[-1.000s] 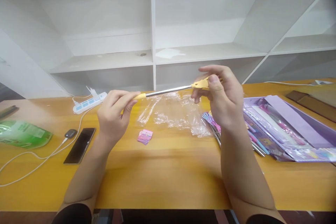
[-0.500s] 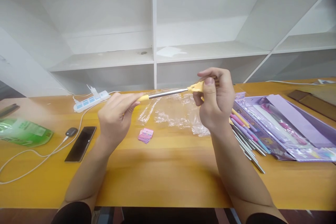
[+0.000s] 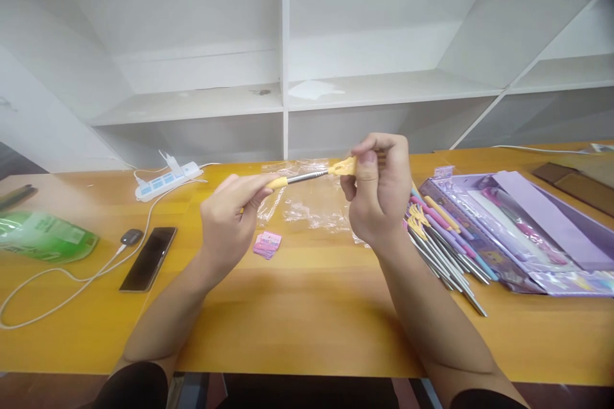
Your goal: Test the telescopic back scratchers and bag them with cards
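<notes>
A metal rod (image 3: pixel 307 176) with yellow ends stretches between my hands above the table. My left hand (image 3: pixel 233 220) pinches its yellow grip at the left. At the right end, my right hand (image 3: pixel 381 195) is closed on a yellow shaped piece (image 3: pixel 343 167), its fingertips partly hiding it. Crumpled clear plastic (image 3: pixel 314 211) lies on the table behind the rod. A small stack of pink cards (image 3: pixel 267 245) rests below it. To the right of my right wrist sits a pile of metal rods (image 3: pixel 446 262) with coloured grips and yellow pieces.
A purple box (image 3: pixel 551 230) with wrapped items stands at the right. On the left are a phone (image 3: pixel 148 259), a white cable, a power strip (image 3: pixel 167 182) and a green bottle (image 3: pixel 48 236). White shelves (image 3: pixel 359 89) rise behind the wooden table (image 3: pixel 297 326).
My hands have come closer together, and less of the metal rod shows between them. More of the rod pile, with its yellow pieces, is visible beside my right wrist.
</notes>
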